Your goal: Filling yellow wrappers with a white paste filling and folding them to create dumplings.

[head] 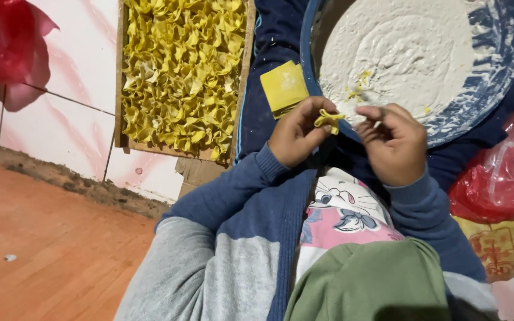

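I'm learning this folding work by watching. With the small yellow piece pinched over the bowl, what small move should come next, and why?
Probably drop the folded yellow piece into the wooden tray. The left hand pinches it, already creased, the right hand looks empty, and the tray holds many similar folded pieces.

A small folded yellow wrapper [329,120], pinched upright over the basin's rim.

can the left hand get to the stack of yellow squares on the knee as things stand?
Probably yes. The left hand pinches a small folded yellow piece, so it is occupied, but the stack of yellow squares lies just beyond its fingers with nothing between them.
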